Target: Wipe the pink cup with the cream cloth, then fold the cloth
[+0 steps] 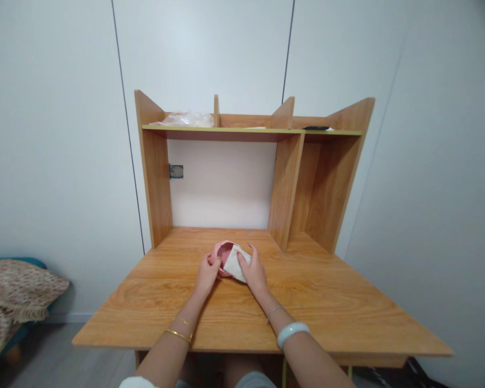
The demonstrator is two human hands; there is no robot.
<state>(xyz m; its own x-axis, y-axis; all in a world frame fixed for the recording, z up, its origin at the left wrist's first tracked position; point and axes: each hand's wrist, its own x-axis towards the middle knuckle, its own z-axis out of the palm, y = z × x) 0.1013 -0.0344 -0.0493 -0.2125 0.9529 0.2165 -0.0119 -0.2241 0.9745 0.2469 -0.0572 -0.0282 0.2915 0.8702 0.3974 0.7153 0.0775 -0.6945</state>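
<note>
A small pink bowl (227,249) with a faceted rim is tilted toward me above the middle of the wooden desk. My left hand (207,271) is closed on its left edge, thumb over the rim. In my right hand (255,271) is a folded white cloth (235,263), pinched under the thumb and pressed at the bowl's right side. The cloth covers the right part of the bowl's opening. The fingers beneath the cloth are mostly hidden.
The wooden desk (157,302) backs onto a shelf unit (285,188). A clear plastic bag (189,119) and a flat black object (316,128) lie on its upper shelf. A wall socket box (177,171) shows behind. At left, a patterned blanket (20,291) drapes over teal furniture.
</note>
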